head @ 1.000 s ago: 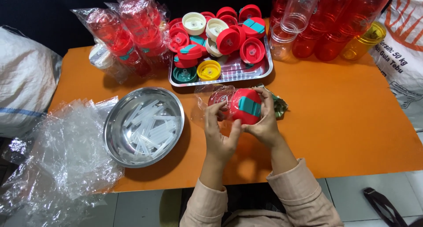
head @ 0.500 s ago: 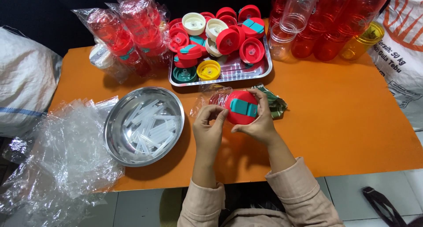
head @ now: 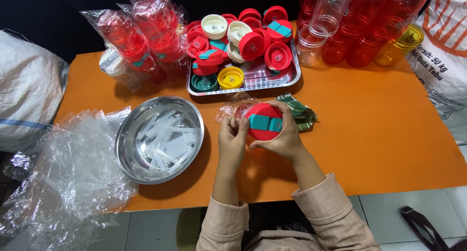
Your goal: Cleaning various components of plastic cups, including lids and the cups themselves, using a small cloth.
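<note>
Landmark: steel bowl (head: 159,139) holding clear straws (head: 165,143). Right of the bowl, the left hand (head: 232,140) is closed on the edge of a red lid (head: 263,122). Further right, the right hand (head: 286,136) grips its far side. Judgement: the lid is best kept level, teal flap up, fingers off the flap.

**Hidden and cut off**

Red lid (head: 263,120): lower rim covered by right hand (head: 284,139); left edge by left hand (head: 232,136). Green packet (head: 302,113) partly behind that lid. Red bottles (head: 374,22) cropped by top edge. White sack (head: 445,51) cut off right. Clear straws (head: 165,141) too blurred to count.
</note>
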